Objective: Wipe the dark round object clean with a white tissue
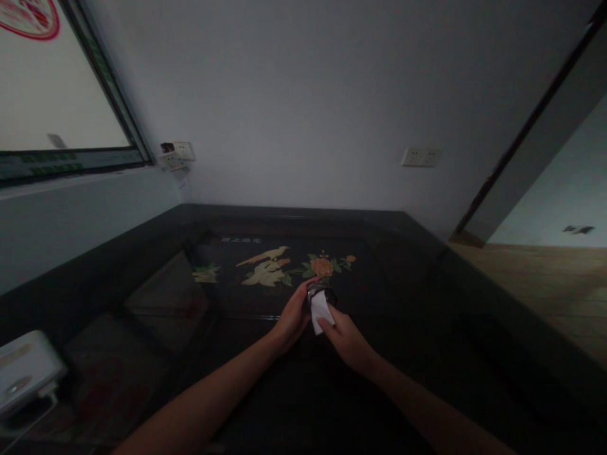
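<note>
Over the dark tabletop, my left hand (294, 316) is wrapped round the side of a small dark, shiny object (329, 292); its kind is too dim to make out. A white piece of paper or tissue (321, 311) lies against the near side of that object. My right hand (348, 338) pinches the white piece between thumb and fingers, close beside the left hand. Part of the dark object is hidden behind the white piece and the fingers.
The black table (284, 218) bears a bird-and-flower picture (268, 268). A white device (28, 370) with a cable stands at the left. A long dark item (512, 360) lies at the right. Wall sockets (422, 157) and a window (71, 95) are beyond the table.
</note>
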Available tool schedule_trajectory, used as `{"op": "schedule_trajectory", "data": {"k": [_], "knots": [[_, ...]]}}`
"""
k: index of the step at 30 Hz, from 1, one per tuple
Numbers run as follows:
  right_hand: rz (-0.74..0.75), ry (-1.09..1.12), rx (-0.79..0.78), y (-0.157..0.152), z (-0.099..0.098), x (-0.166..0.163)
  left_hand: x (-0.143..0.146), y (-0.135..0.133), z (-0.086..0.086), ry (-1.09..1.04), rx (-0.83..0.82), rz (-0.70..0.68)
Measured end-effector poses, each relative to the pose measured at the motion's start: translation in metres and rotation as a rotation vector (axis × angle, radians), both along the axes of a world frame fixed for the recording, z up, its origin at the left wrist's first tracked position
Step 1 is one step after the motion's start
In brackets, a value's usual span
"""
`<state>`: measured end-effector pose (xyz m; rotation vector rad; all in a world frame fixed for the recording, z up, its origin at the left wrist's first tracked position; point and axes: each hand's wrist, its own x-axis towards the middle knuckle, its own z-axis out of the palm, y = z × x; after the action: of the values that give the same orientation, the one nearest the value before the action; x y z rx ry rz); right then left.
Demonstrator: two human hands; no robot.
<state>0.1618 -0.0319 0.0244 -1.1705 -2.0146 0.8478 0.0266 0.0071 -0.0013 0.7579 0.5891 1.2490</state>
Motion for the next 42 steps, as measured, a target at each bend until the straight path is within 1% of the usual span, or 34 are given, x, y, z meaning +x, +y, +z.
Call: {"op": "schedule_trajectory", "data": {"k": [1, 3, 6, 8, 10, 13, 15, 17, 20, 22, 24, 26, 29, 31, 32, 33, 35, 38, 42], "knots": [[0.0, -0.027, 0.015, 0.0, -0.001, 0.0, 0.0, -0.001, 0.0, 0.007, -0.003, 0.0], [0.016, -0.133, 0.113, 0.002, -0.003, 0.001, 0.0, -0.001, 0.002, 0.012, -0.022, 0.0], [0.087, -0.344, 0.406, 0.006, -0.01, 0.001, 0.0, -0.001, 0.003, 0.001, -0.051, 0.013], [0.101, -0.482, 0.613, 0.008, -0.016, 0.0, 0.001, 0.0, 0.003, -0.02, -0.06, 0.028], [0.064, -0.609, 0.76, 0.009, -0.02, -0.001, 0.001, 0.001, 0.002, -0.04, -0.058, 0.045], [-0.009, -0.76, 0.857, 0.008, -0.024, -0.002, 0.0, 0.002, 0.0, -0.036, -0.049, 0.051], [-0.036, -0.819, 0.859, 0.007, -0.024, -0.003, 0.0, 0.002, -0.002, -0.016, -0.042, 0.046], [-0.055, -0.828, 0.829, 0.006, -0.023, -0.004, -0.001, 0.003, -0.002, -0.008, -0.031, 0.043], [-0.023, -0.725, 0.725, 0.004, -0.017, -0.004, -0.001, 0.003, -0.002, -0.007, -0.035, 0.04], [0.032, -0.6, 0.587, 0.002, -0.011, -0.003, -0.001, 0.003, -0.001, 0.0, -0.052, 0.04], [0.059, -0.458, 0.418, 0.001, -0.005, -0.002, -0.001, 0.002, 0.001, 0.012, -0.063, 0.036], [0.031, -0.295, 0.237, 0.0, -0.001, -0.001, -0.001, 0.001, 0.001, 0.026, -0.056, 0.024], [-0.002, 0.021, -0.04, 0.001, 0.001, -0.002, -0.001, 0.0, 0.001, 0.037, -0.015, 0.014], [0.008, 0.182, -0.132, 0.002, 0.001, -0.002, -0.001, 0.001, 0.0, 0.034, -0.014, 0.024], [0.011, 0.209, -0.137, 0.003, 0.0, -0.003, -0.001, 0.001, 0.0, 0.033, -0.022, 0.031], [0.009, 0.192, -0.117, 0.002, -0.001, -0.003, 0.0, 0.001, 0.0, 0.031, -0.028, 0.039], [0.008, 0.059, -0.025, 0.002, -0.004, -0.003, 0.001, 0.001, 0.001, 0.02, -0.03, 0.051], [0.048, -0.203, 0.208, 0.001, -0.006, 0.0, 0.001, -0.001, 0.003, -0.008, -0.039, 0.044], [0.14, -0.459, 0.523, 0.004, -0.005, 0.003, 0.0, -0.002, 0.006, -0.015, -0.084, 0.013]]}}
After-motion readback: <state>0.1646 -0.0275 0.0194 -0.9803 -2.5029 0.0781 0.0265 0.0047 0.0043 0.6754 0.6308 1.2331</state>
